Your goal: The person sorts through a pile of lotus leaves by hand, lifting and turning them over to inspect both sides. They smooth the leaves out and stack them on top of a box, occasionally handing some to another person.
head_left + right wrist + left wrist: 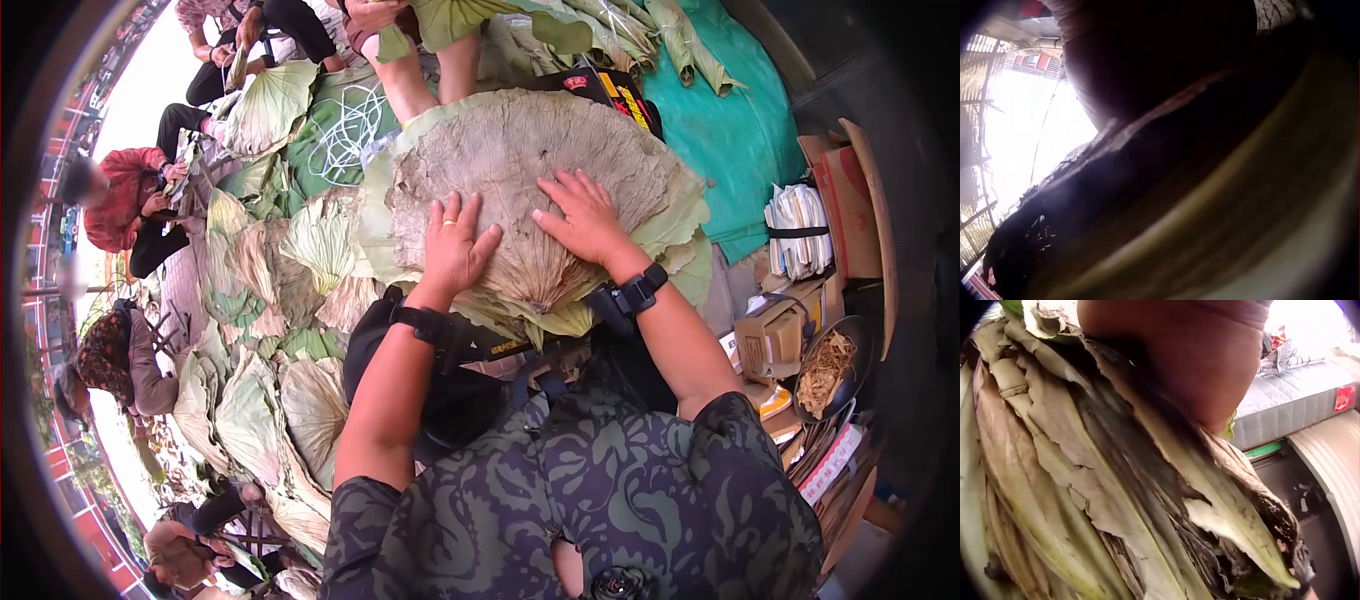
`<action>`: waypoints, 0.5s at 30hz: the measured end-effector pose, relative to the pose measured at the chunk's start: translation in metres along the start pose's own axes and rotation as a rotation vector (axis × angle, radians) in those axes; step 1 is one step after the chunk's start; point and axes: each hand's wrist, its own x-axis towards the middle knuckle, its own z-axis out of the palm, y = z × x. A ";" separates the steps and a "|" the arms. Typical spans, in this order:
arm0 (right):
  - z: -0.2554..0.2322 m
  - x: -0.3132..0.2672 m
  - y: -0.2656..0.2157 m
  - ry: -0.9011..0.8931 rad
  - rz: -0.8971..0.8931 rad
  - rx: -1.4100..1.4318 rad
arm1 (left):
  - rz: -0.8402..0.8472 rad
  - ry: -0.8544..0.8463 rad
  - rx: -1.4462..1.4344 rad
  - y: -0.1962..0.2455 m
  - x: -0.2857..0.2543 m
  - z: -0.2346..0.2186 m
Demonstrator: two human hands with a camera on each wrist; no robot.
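Note:
A stack of large dried leaves (530,170), fan-shaped and grey-brown on top with greener edges below, lies over the person's lap in the head view. My left hand (458,245) rests flat on its left part, fingers spread, a ring on one finger. On the right part my right hand (585,222) presses with its fingers extended. Layered folded leaves (1104,487) fill the left wrist view beneath the left hand (1191,356). The right wrist view is dark, with the right hand (1154,56) above blurred leaf edges (1197,194); its fingers are hidden there.
More leaves (250,410) spread over the ground at left, near several seated people. White string (345,130) lies beyond the stack. At right are a green sheet (700,150), a tied white bundle (800,230), cardboard boxes (770,340) and a pan (855,365) of brown strips.

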 end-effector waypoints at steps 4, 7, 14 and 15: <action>-0.018 -0.020 -0.028 0.059 -0.118 0.046 | 0.096 0.045 -0.135 -0.006 0.000 -0.008; 0.000 -0.041 -0.041 0.004 -0.209 -0.047 | 0.141 0.028 -0.163 -0.011 0.002 -0.013; 0.002 -0.047 -0.039 -0.020 -0.240 -0.069 | -0.026 0.090 0.069 -0.026 0.014 -0.020; -0.002 -0.045 -0.039 -0.006 -0.268 -0.053 | -0.044 0.115 0.070 -0.025 0.013 -0.020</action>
